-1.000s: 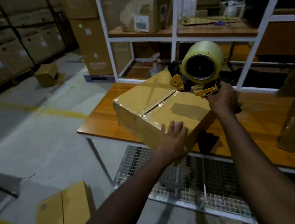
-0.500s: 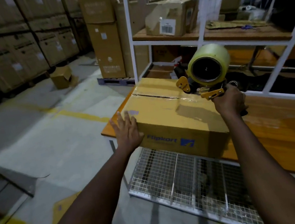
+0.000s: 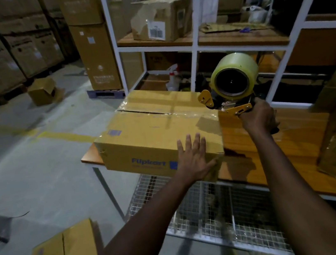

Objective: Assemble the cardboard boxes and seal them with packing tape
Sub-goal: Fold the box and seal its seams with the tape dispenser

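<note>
Warehouse tabletop (image 3: 271,134), orange wood. Cardboard box (image 3: 155,133): on its left corner, tape glinting across the top. Left hand (image 3: 195,158): grip spread flat on box's near edge, likely steadying it. Right hand (image 3: 258,116): grip curled round tape dispenser (image 3: 238,63) handle at box's right end, seemingly for taping.

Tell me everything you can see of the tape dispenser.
The tape dispenser is a handheld gun with a dark frame and yellow metal plates. It carries a fat tape roll, pale yellowish, its dark core facing the camera. The right hand grips the handle, hiding most of it. The dispenser's front sits at the right edge of the cardboard box top, where a shiny tape strip runs.
</note>
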Demonstrator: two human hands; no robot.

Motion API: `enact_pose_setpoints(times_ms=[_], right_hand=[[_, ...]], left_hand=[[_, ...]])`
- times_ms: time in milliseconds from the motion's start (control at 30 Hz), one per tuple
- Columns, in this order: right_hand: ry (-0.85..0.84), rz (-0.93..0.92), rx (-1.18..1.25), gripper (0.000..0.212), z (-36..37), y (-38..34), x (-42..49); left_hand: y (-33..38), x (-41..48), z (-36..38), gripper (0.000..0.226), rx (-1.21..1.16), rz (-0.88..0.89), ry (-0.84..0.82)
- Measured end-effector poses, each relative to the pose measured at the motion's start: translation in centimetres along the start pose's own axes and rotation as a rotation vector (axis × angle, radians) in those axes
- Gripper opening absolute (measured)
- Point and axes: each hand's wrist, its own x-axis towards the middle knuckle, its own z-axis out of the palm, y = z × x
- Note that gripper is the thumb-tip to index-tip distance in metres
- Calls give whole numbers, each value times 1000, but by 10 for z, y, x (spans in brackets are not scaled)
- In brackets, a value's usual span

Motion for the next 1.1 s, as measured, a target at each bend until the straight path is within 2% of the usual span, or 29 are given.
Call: enact_pose_setpoints(times_ms=[100, 267, 433, 633, 800, 900, 967, 1100], right_hand=[[1, 12, -2, 11, -15, 25, 20], [-9, -7, -23, 15, -32, 57, 47], [-58, -44, -61, 19, -32, 64, 60], [-138, -87, -34, 16, -9, 31, 45], [-217, -146, 30, 12, 13, -6, 12], [-235, -185, 41, 11, 27, -31, -12], [-250, -204, 43, 14, 38, -46, -26], [-258, -255, 70, 13, 57, -77, -53]], left_hand=[[37, 18, -4, 109, -27, -40, -31], [76, 49, -12, 93, 38, -119, -50], [77, 55, -5, 84, 93, -107, -50], [44, 24, -10, 90, 144, 94, -49], [-38, -32, -15, 93, 175, 284, -18], [-96, -64, -22, 96, 244, 201, 3], [-124, -80, -25, 101, 251, 47, -20], [-164, -97, -22, 97, 201, -252, 13]])
